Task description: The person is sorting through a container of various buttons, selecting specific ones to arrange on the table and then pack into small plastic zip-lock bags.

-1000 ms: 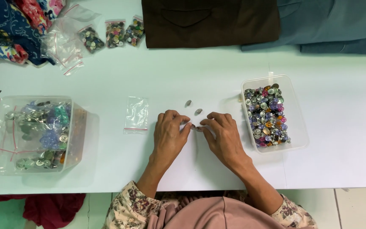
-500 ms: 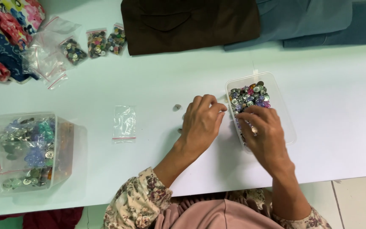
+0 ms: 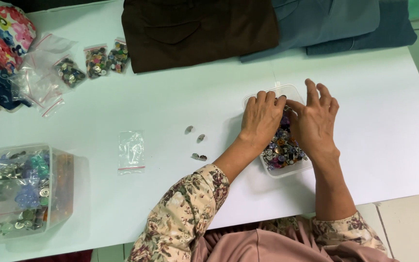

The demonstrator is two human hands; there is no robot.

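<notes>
Now both hands (image 3: 287, 119) in button tub (image 3: 289, 171).

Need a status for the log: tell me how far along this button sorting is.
Done: three filled small clear zip bags lie at the table's far left. In hand: left hand and right hand dig in the clear plastic tray of mixed buttons. Left: four loose buttons and an empty zip bag wait.
</notes>
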